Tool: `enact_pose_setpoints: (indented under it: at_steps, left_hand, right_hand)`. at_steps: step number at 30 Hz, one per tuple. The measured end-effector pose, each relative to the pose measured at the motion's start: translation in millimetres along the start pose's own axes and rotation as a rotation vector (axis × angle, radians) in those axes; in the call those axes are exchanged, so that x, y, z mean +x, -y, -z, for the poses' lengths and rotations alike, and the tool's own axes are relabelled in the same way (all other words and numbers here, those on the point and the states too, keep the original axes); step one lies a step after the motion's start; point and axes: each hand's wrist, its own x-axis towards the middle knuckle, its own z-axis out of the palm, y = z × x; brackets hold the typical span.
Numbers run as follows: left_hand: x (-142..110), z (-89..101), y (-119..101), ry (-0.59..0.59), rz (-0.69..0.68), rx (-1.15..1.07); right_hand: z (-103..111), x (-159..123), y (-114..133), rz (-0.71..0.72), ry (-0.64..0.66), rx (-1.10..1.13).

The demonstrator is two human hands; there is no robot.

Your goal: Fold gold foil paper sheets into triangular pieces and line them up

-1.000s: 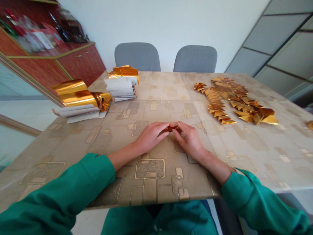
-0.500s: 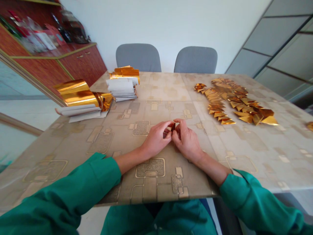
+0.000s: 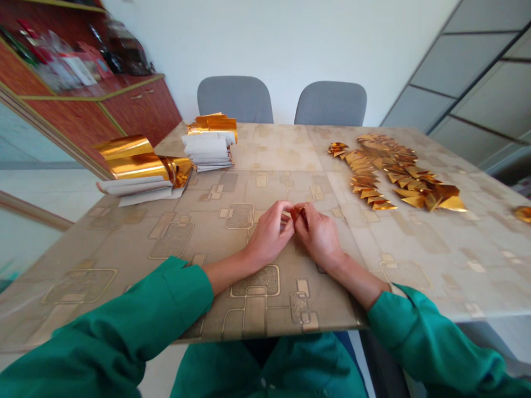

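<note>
Between my fingertips, just above the table's near middle, is a small folded piece of gold foil paper (image 3: 297, 212), mostly covered by the fingers. My left hand (image 3: 271, 232) pinches it from the left side. Opposite, my right hand (image 3: 318, 233) is closed on its right side, knuckles up. To the right lie rows of folded gold foil pieces (image 3: 373, 166), pointed and overlapping one another. On the left are a curled stack of gold foil sheets (image 3: 133, 157) with white backs and a second stack of sheets (image 3: 209, 145) behind it.
A patterned cloth covers the table (image 3: 265, 182). Two grey chairs (image 3: 234, 99) stand at its far side against the wall. At the back left is a wooden cabinet (image 3: 136, 105) with bottles and bags. One loose gold piece (image 3: 523, 214) lies at the right edge.
My fingers have closed in around the foil piece, and the hands have shifted slightly together. More of its gold face now shows. The stacks and folded rows stay where they were.
</note>
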Motion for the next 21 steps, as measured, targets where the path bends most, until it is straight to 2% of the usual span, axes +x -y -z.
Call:
enact_pose_setpoints:
  at_steps: [6,11,17,21]
  left_hand:
    - [1.3,1.7,-3.4,0.047,0.125,-0.204]
    - [2.8,4.2,-0.7,0.026,0.103,-0.203]
    - [1.8,4.2,-0.2,-0.03,0.089,-0.108]
    - [0.7,4.2,-3.7,-0.016,0.115,-0.088]
  right_hand:
    - [4.0,-1.2,0.4,0.081,-0.021,-0.14]
    - [5.8,-2.7,5.6,0.148,-0.036,-0.276]
    - [2.0,-5.9,10.7,0.072,0.003,-0.269]
    - [2.5,-8.4,11.8,0.017,0.04,-0.267]
